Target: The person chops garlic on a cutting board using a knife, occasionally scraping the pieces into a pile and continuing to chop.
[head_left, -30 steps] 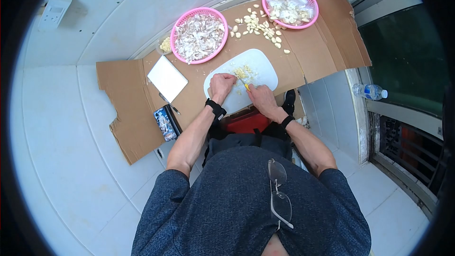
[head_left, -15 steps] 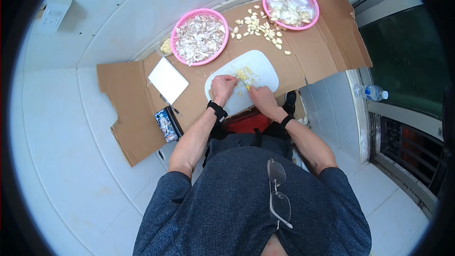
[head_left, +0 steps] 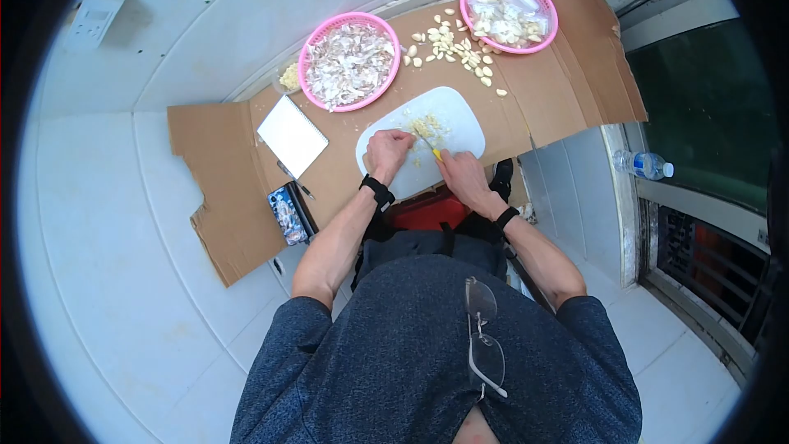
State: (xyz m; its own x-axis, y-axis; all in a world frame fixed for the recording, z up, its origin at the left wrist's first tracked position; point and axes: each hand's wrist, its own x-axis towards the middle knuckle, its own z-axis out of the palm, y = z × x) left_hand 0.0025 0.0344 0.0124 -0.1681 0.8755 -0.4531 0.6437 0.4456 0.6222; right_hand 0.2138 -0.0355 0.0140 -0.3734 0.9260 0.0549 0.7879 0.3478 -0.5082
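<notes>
A white cutting board (head_left: 460,119) lies on cardboard in front of me, with chopped garlic (head_left: 426,125) scattered near its middle. My right hand (head_left: 467,177) grips the yellow handle of a small knife (head_left: 437,153). The blade points up and left across the board, its tip close to the chopped bits and my left fingers. My left hand (head_left: 388,153) rests over the board's left side, fingers curled and pinched together by the blade. Whatever is between those fingertips is too small to make out. Several peeled garlic cloves (head_left: 448,45) lie loose beyond the board.
A pink basket (head_left: 398,66) holds garlic skins; another pink basket (head_left: 555,20) at the back right holds cloves and plastic packets. A small container of minced garlic (head_left: 288,77), a notepad (head_left: 292,136), a pen (head_left: 296,180) and a patterned case (head_left: 288,216) sit left. A water bottle (head_left: 645,164) is right.
My right hand and the knife have drawn slightly back to the right, so more of the blade shows. My left hand stays nearly in place.
</notes>
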